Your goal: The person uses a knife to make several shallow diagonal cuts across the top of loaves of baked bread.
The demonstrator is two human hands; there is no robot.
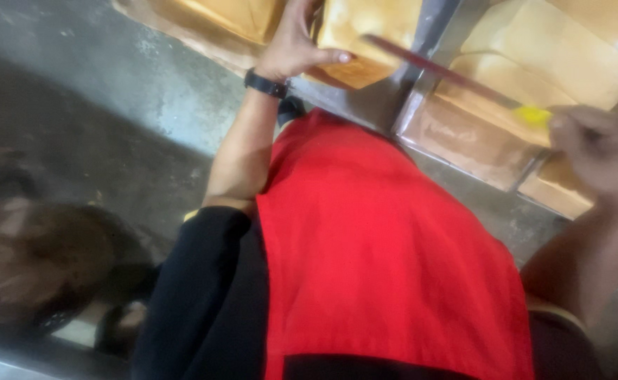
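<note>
Seen from above: left hand (296,43), fingers spread, pressing tan block (362,35) at metal frame (421,77). Right hand (599,149) closed round yellow handle (534,115) of long thin blade (439,69), laid diag. across frame betw. blocks. Red vest (386,253) below.

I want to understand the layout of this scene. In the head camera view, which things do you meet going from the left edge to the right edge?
Grey concrete floor → black wristband → left hand on a tan block → red apron → thin red blade → yellow handle → right hand.
</note>
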